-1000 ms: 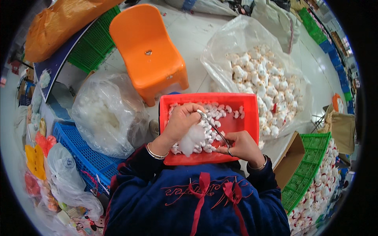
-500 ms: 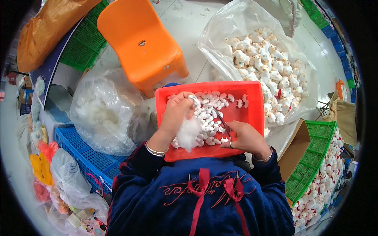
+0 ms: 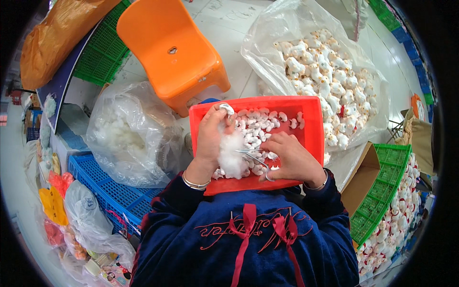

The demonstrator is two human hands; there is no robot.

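Raised over the left side of a red plastic tray (image 3: 313,138), my left hand (image 3: 210,136) is closed, pinching a small white curved fabric piece (image 3: 226,109) at its fingertips. A fluffy tuft of white stuffing (image 3: 232,157) hangs under the same fingers, against the palm. My right hand (image 3: 296,158) is closed around slim metal forceps (image 3: 260,162) with ring handles, their tips touching the tuft's right side. Many similar white curved pieces (image 3: 256,126) lie heaped in the tray, partly hidden by both hands.
A clear bag of stuffing (image 3: 119,136) stands at left beside a blue crate (image 3: 107,186). An orange chair (image 3: 174,57) is ahead. Far right, a big clear bag holds white plush pieces (image 3: 330,86). A cardboard box (image 3: 361,179) and green crate (image 3: 382,191) stand at right.
The forceps have swung from pointing up over the heaped pieces to pointing left into the stuffing. My right hand has turned and shifted slightly left; the left hand's small piece is a little higher.
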